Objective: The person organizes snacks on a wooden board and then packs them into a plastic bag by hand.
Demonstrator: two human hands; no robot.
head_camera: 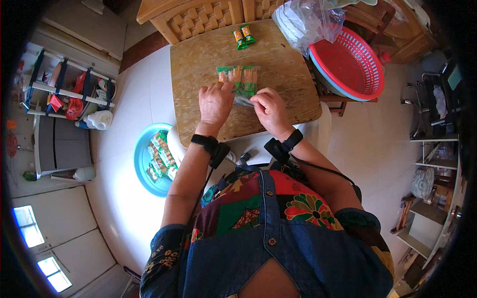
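Note:
A clear plastic bag (244,100) lies on the wooden table (197,52) before me, with several green-and-orange snack packets (237,74) side by side inside. My left hand (217,102) rests on the bag's near left part, its fingers bent over the packets' lower ends. At the near right corner, my right hand (271,110) pinches the bag's edge between thumb and fingers. Farther back on the table lie two loose packets (244,36) of the same green and orange, apart from both hands.
A red plastic basket (348,65) sits in a light-blue basin at the table's right. Clear plastic bags (307,24) hang over the far right corner. On the floor at left, a blue basin (141,169) holds several filled bags (163,154). Wooden chair backs (203,20) border the far edge.

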